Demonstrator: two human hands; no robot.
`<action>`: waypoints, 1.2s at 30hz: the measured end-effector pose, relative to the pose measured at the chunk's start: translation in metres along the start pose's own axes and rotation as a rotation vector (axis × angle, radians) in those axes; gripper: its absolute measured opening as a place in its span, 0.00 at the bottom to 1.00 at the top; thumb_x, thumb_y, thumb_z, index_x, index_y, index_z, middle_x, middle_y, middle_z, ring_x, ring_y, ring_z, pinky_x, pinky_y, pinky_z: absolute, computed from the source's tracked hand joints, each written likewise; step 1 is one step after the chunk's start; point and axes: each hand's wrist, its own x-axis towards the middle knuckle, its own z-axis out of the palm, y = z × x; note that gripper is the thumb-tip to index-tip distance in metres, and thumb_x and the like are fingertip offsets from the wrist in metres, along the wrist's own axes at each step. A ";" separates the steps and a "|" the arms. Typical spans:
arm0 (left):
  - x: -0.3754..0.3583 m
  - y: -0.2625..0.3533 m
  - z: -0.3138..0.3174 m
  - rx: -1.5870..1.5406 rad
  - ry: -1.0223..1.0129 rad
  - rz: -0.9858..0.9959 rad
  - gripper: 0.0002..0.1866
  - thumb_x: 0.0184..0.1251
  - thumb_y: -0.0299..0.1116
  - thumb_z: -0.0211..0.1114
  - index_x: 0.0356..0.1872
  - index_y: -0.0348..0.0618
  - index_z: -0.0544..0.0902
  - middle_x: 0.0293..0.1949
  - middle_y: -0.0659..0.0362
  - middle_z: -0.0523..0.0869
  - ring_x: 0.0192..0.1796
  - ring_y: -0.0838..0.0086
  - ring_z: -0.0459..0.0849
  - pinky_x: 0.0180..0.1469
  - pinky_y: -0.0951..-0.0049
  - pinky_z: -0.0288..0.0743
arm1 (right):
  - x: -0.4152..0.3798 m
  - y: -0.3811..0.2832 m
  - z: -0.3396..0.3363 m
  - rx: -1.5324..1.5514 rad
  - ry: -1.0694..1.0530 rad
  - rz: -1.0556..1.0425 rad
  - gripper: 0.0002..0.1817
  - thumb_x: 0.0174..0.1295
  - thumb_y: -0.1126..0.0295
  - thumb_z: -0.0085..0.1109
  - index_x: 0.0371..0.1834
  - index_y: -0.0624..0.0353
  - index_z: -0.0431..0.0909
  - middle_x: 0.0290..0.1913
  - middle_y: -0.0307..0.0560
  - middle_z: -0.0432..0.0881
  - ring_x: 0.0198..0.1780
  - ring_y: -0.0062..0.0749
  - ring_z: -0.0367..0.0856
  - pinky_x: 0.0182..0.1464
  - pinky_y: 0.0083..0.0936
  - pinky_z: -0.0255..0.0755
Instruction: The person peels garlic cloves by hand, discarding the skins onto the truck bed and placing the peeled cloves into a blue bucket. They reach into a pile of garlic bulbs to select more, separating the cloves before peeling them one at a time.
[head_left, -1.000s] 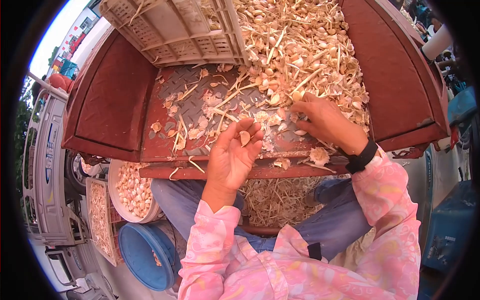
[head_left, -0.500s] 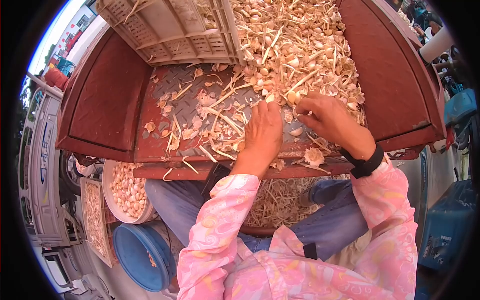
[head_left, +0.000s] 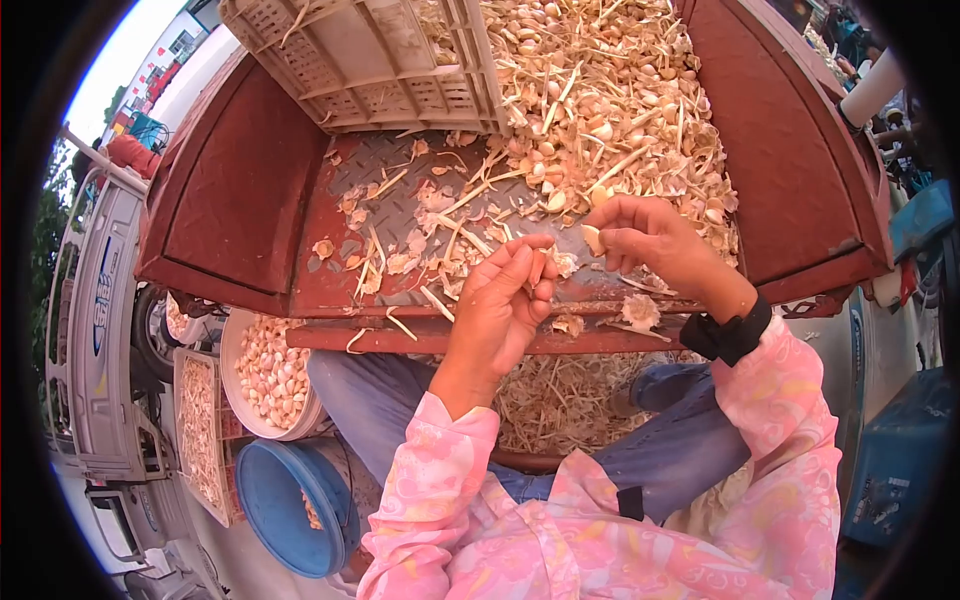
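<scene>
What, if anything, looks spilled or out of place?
Minor: stray pale stalks lie over the red front ledge, apart from the main garlic heap, and more stalk litter is strewn beneath, between the person's legs. Looks like overspill, though its source isn't visible.

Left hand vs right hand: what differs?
The right hand pinches a pale clove at its fingertips; the left hand seems to hold a brownish piece, too small to identify. The right hand wears a black wristband; the left hand shows none. Both come out of pink patterned sleeves.
</scene>
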 end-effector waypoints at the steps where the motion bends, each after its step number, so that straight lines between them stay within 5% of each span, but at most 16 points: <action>1: -0.001 -0.004 0.000 -0.062 -0.023 -0.027 0.14 0.72 0.34 0.50 0.51 0.34 0.71 0.36 0.56 0.77 0.33 0.78 0.77 0.31 0.85 0.77 | -0.001 0.002 -0.002 0.099 -0.042 0.016 0.12 0.62 0.69 0.53 0.46 0.62 0.74 0.32 0.34 0.77 0.29 0.15 0.76 0.31 0.12 0.70; 5: 0.001 -0.023 0.003 -0.095 0.029 -0.181 0.19 0.74 0.41 0.45 0.53 0.34 0.69 0.40 0.53 0.78 0.41 0.70 0.82 0.39 0.76 0.83 | -0.004 0.001 0.006 0.352 -0.137 0.083 0.13 0.62 0.68 0.54 0.47 0.62 0.73 0.33 0.35 0.77 0.30 0.14 0.76 0.32 0.11 0.70; 8: 0.005 -0.028 0.007 -0.132 0.022 -0.206 0.21 0.73 0.45 0.45 0.52 0.35 0.70 0.40 0.54 0.79 0.39 0.70 0.82 0.39 0.76 0.83 | -0.006 0.001 0.009 0.181 -0.133 0.055 0.12 0.61 0.68 0.55 0.44 0.63 0.74 0.32 0.36 0.78 0.30 0.15 0.77 0.32 0.12 0.70; 11: 0.005 -0.037 -0.001 -0.247 0.026 -0.196 0.18 0.73 0.42 0.46 0.49 0.36 0.72 0.39 0.56 0.79 0.39 0.72 0.82 0.38 0.77 0.83 | -0.010 0.005 0.024 -0.508 -0.114 -0.502 0.09 0.61 0.70 0.56 0.39 0.63 0.76 0.31 0.37 0.79 0.30 0.17 0.77 0.31 0.14 0.69; 14: -0.003 -0.038 -0.007 -0.296 0.088 -0.206 0.17 0.73 0.39 0.47 0.51 0.35 0.72 0.39 0.56 0.79 0.38 0.75 0.81 0.39 0.80 0.82 | -0.006 0.009 0.023 -0.237 0.039 -0.261 0.05 0.59 0.73 0.57 0.35 0.63 0.77 0.32 0.40 0.79 0.29 0.20 0.77 0.30 0.17 0.69; 18: -0.008 -0.034 -0.018 -0.466 0.029 -0.169 0.20 0.75 0.41 0.43 0.54 0.34 0.70 0.43 0.53 0.78 0.44 0.70 0.79 0.47 0.72 0.78 | -0.005 -0.004 0.021 -0.557 0.150 -0.579 0.05 0.56 0.76 0.58 0.36 0.61 0.77 0.27 0.41 0.75 0.26 0.24 0.74 0.28 0.19 0.68; 20: -0.007 -0.031 -0.006 -0.485 0.049 -0.126 0.21 0.75 0.42 0.40 0.55 0.34 0.68 0.46 0.50 0.77 0.49 0.65 0.79 0.52 0.66 0.78 | -0.014 -0.010 0.040 -0.755 0.036 -0.670 0.09 0.54 0.70 0.60 0.38 0.57 0.76 0.29 0.42 0.75 0.26 0.33 0.77 0.28 0.26 0.70; 22: -0.007 -0.032 -0.003 -0.417 -0.036 -0.145 0.26 0.75 0.48 0.35 0.56 0.34 0.67 0.51 0.49 0.76 0.54 0.63 0.75 0.60 0.61 0.69 | -0.018 -0.007 0.057 -0.988 0.029 -0.722 0.12 0.52 0.67 0.61 0.39 0.55 0.76 0.30 0.44 0.75 0.28 0.39 0.78 0.29 0.30 0.72; 26: -0.006 -0.037 0.010 -0.325 0.017 -0.116 0.29 0.74 0.52 0.35 0.56 0.34 0.67 0.52 0.51 0.76 0.55 0.64 0.75 0.61 0.62 0.66 | -0.022 -0.005 0.056 -1.093 -0.076 -0.549 0.14 0.50 0.70 0.62 0.42 0.57 0.75 0.40 0.47 0.78 0.34 0.44 0.80 0.32 0.32 0.74; 29: -0.008 -0.042 0.014 -0.235 0.038 -0.064 0.27 0.74 0.51 0.38 0.57 0.35 0.67 0.49 0.54 0.77 0.53 0.67 0.76 0.59 0.65 0.68 | -0.017 0.011 0.053 -0.868 0.031 -0.668 0.13 0.52 0.69 0.60 0.40 0.59 0.75 0.31 0.46 0.78 0.29 0.35 0.80 0.28 0.29 0.72; 32: -0.014 -0.039 0.016 0.005 0.103 -0.017 0.21 0.72 0.45 0.48 0.54 0.38 0.71 0.43 0.59 0.79 0.45 0.77 0.77 0.49 0.74 0.71 | -0.020 -0.006 0.037 -0.384 -0.105 -0.116 0.10 0.54 0.71 0.58 0.38 0.63 0.75 0.29 0.43 0.80 0.26 0.24 0.77 0.28 0.21 0.70; 33: -0.017 -0.037 0.016 0.112 0.145 -0.001 0.18 0.71 0.42 0.52 0.52 0.39 0.73 0.41 0.60 0.80 0.41 0.80 0.77 0.45 0.78 0.72 | -0.015 0.002 0.036 -0.125 -0.141 -0.095 0.08 0.56 0.72 0.58 0.36 0.64 0.75 0.28 0.39 0.79 0.26 0.17 0.73 0.29 0.15 0.68; 36: -0.022 -0.034 0.011 0.329 0.130 0.043 0.16 0.66 0.36 0.61 0.51 0.40 0.76 0.33 0.64 0.81 0.34 0.87 0.76 0.37 0.86 0.70 | -0.019 0.001 0.027 0.063 -0.230 0.059 0.07 0.58 0.73 0.58 0.35 0.64 0.74 0.29 0.37 0.79 0.26 0.17 0.75 0.28 0.14 0.68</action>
